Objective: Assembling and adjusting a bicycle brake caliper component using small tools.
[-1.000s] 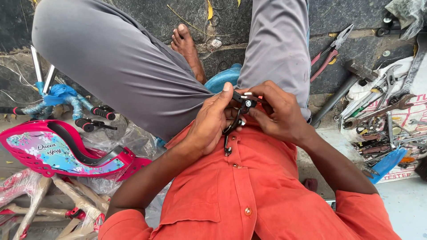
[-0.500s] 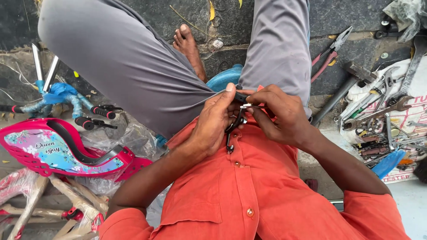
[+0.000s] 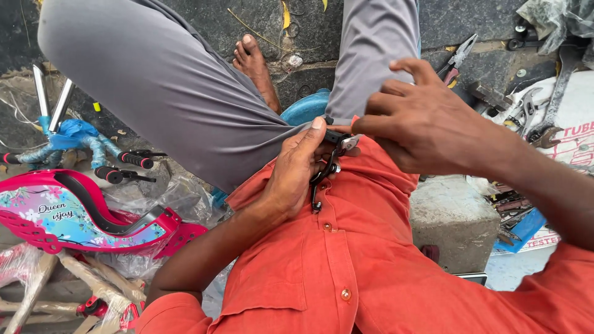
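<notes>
**A:** Start at the grip. What has the left hand (image 3: 296,176) got?

**B:** It is closed around a small black brake caliper (image 3: 326,167), thumb pressed along the top, the curved arms hanging down past the palm. The part sits just in front of the orange shirt (image 3: 346,266), at chest height, close above the lap.

**A:** And the right hand (image 3: 421,117)?

**B:** Thumb and forefinger are pressed together at the caliper's upper end, where a bit of silver metal shows. Whether they pinch a nut or only touch it, I cannot tell; it is too small. The other fingers are loosely curled, the index knuckle raised.

**A:** How would you do that well?

**B:** My judgement: let the left hand do the holding and nothing else, firm enough that the arms do not swing. The right should work with fingertips only, turning straight on the bolt's axis so a thread does not cross. Keeping it over the lap is wise; a dropped nut lands on the grey trousers (image 3: 154,99), not the stone.

**A:** What lies around?

**B:** To the left, a pink chain guard (image 3: 80,216) and a blue wrapped fork (image 3: 74,139) with black grips. To the right, pliers (image 3: 456,59) and spanners (image 3: 526,114) on the ground, well apart from both hands.
</notes>
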